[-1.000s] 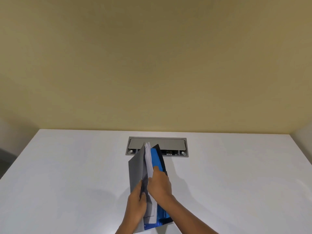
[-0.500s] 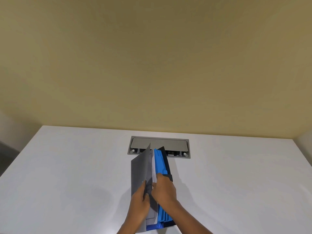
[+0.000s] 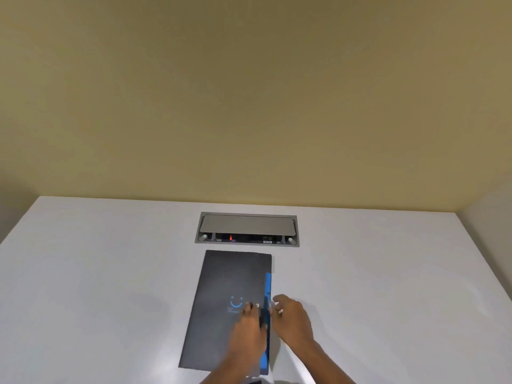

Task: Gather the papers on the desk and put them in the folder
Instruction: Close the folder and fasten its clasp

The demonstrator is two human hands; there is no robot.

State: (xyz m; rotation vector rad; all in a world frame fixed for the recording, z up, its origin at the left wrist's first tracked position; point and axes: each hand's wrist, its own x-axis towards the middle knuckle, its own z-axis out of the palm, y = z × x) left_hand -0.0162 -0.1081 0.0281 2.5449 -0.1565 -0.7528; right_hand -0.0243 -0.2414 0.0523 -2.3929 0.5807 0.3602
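My left grip (image 3: 250, 325) lies palm down on the folder (image 3: 231, 289), fingers flat, grasping nothing. My right grip (image 3: 292, 318) hovers loosely open just beside its right edge, empty. The folder lies closed on the desk (image 3: 97, 273), near the cable box (image 3: 246, 229).

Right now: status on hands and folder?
Left hand flat on closed folder. Right hand open at its right edge. No loose papers visible. Nothing obstructing.

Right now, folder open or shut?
Shut. The folder lies flat on the desk, dark cover down, with only a blue strip showing along its right edge. No papers visible.
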